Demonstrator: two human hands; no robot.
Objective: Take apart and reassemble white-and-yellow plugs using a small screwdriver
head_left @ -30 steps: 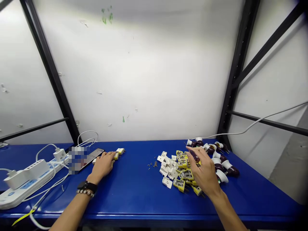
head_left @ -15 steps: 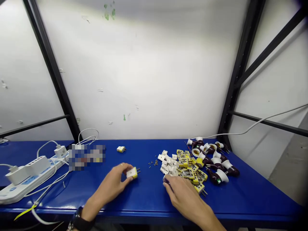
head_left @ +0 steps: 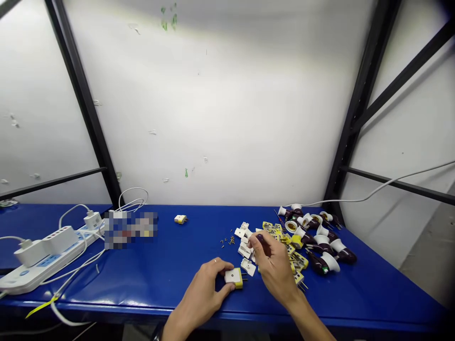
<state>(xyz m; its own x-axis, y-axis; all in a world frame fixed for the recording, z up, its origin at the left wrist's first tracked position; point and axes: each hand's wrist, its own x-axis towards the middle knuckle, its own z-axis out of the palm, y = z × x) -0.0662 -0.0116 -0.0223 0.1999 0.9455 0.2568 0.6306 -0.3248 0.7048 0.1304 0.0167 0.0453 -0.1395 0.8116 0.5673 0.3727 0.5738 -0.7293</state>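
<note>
My left hand (head_left: 209, 286) is closed on a white and yellow plug (head_left: 233, 278) low over the front of the blue table. The plug's white face is up, with a small round hole in it, and its metal pins point right. My right hand (head_left: 272, 267) grips the dark maroon handle of a screwdriver (head_left: 262, 244), held just right of the plug; its tip is hard to make out. Loose white plug covers (head_left: 248, 266) lie beside and partly behind that hand. Beyond it spreads a pile of yellow plug bases (head_left: 300, 260) with metal parts inside. Several small brass screws (head_left: 232, 240) are scattered left of the covers.
Several maroon and white bulb holders (head_left: 322, 244) are heaped at the right. One white and yellow plug (head_left: 180, 219) lies alone at the back. A white power strip (head_left: 46, 265) with chargers and cables occupies the left. Black frame posts (head_left: 350, 118) stand at both sides.
My left hand has carried the plug right and nearer to me. My right hand has lifted off the pile's front edge with the screwdriver, its handle now raised. The view has shifted slightly.
</note>
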